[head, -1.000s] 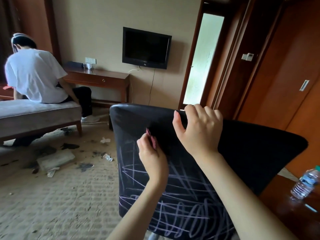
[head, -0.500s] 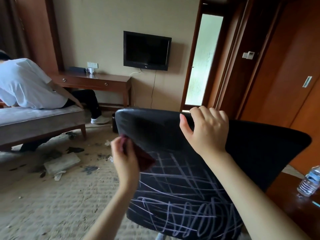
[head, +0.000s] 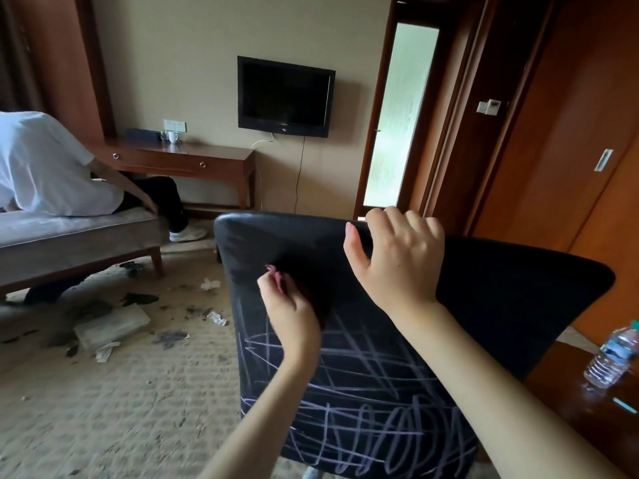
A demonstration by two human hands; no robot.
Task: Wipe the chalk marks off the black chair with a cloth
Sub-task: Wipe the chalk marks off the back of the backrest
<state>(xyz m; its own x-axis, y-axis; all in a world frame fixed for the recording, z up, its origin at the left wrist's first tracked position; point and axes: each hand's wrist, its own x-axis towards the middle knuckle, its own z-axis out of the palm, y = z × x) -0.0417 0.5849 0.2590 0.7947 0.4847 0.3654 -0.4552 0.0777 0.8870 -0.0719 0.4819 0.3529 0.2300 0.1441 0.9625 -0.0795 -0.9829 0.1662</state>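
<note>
The black padded chair back [head: 518, 288] fills the centre and lower middle of the frame. The left hand [head: 294, 316] clenches a crumpled dark red cloth [head: 276, 274] against it. The right hand [head: 401, 257] grasps its top edge. Pale chalk scribbles [head: 363, 392] cover the part below. I think the bunched cloth may only smear them, and a hard push may turn the chair.

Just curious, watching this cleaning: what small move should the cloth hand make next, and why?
Probably drag the cloth downward. The left hand holds it against the chair back just above the chalk marks, the strip above looks clean, and the right hand grips the top edge to steady it.
</note>
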